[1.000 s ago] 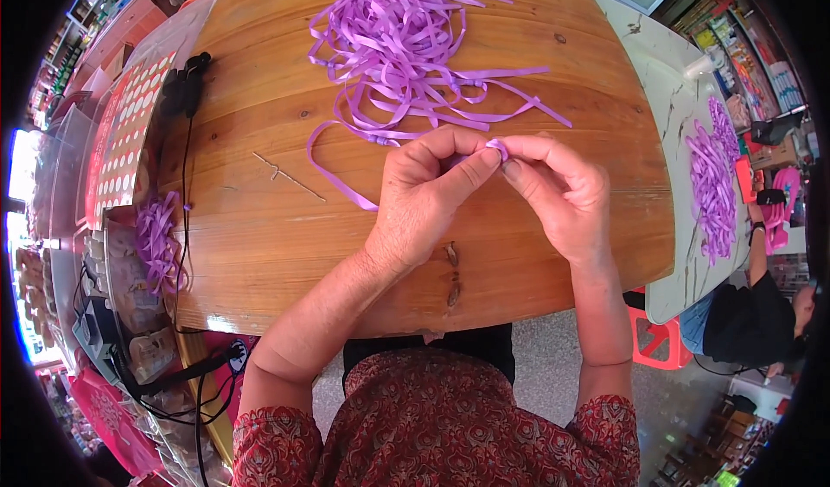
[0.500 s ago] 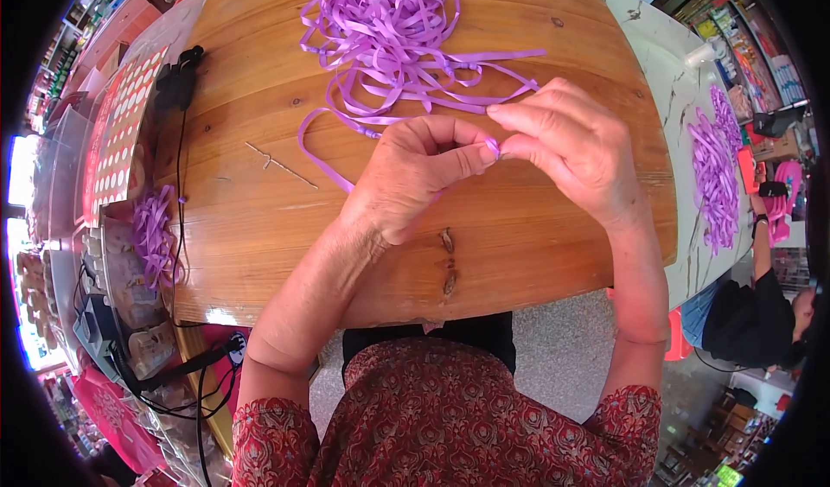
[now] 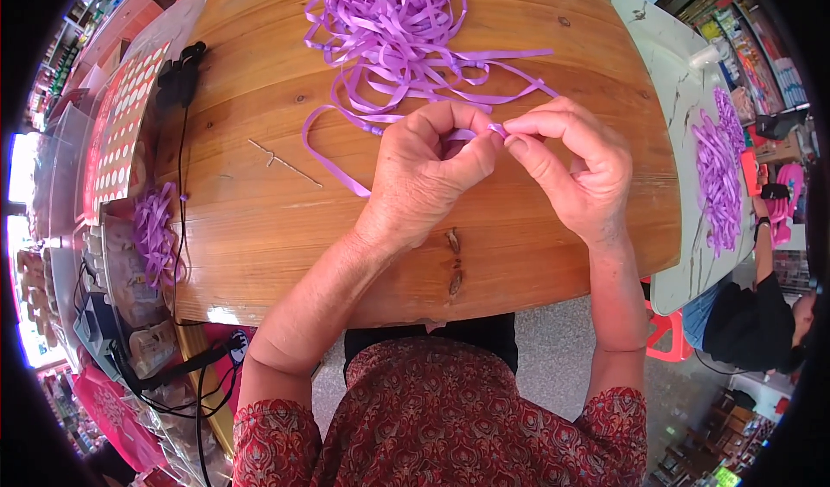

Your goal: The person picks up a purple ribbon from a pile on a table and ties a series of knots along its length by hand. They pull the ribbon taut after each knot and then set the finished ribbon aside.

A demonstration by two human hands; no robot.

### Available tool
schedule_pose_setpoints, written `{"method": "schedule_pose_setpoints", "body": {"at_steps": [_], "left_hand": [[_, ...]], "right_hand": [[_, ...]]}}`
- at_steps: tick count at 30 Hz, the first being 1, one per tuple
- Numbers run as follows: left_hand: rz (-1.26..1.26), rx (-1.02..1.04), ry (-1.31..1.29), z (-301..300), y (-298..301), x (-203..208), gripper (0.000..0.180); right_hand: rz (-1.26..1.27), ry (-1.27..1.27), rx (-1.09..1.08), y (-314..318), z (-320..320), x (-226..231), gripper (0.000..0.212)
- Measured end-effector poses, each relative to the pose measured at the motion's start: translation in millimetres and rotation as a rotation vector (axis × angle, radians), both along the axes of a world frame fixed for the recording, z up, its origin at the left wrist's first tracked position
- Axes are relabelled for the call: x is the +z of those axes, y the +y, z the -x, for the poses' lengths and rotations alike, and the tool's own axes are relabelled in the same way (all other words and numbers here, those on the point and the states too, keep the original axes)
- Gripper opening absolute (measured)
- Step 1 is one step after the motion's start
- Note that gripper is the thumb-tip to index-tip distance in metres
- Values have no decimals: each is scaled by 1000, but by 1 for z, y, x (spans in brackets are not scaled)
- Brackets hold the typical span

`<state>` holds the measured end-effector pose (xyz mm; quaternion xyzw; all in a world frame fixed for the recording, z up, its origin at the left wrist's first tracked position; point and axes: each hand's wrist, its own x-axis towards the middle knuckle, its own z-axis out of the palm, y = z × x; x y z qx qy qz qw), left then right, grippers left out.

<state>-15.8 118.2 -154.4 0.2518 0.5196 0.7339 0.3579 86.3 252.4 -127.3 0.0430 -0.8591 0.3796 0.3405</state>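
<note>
Between my fingertips, above the middle of the wooden table, is a short folded bit of purple ribbon (image 3: 496, 129). My left hand (image 3: 441, 150) pinches it between thumb and forefinger, the other fingers curled. From the right, the thumb and forefinger of my right hand (image 3: 566, 154) close on its other side. A purple ribbon strand (image 3: 324, 163) loops out from under my left hand. Just beyond both hands lies a tangled heap of purple ribbon (image 3: 389, 20), with small purple knots or beads along some strands.
A twisted thin wire or cord (image 3: 281, 160) lies on the wooden table (image 3: 536, 254) left of my hands. More ribbon (image 3: 719, 176) lies on the marbled side table (image 3: 661, 63). A black cable (image 3: 181, 159) runs down the left edge beside a dotted box (image 3: 130, 124). At far right, a person (image 3: 750, 318) bends.
My right hand has lowered slightly, its fingers now pinching nearer the left fingertips. More of the folded ribbon shows between them.
</note>
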Motion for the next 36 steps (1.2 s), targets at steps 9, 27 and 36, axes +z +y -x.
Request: {"method": "schedule_pose_setpoints", "body": {"at_steps": [9,27,36], "left_hand": [[-72,-1,12,-3,0,-1,9],[-236,-127,-265,0,-3,-7,11],[-248,-152,-232,2,-3,-3,10]], "right_hand": [[93,-38,-145,-10,0,-6,6],[68,166,-48,-10,1,-13,17],[215,90,56,-5,-3,-8,19]]}}
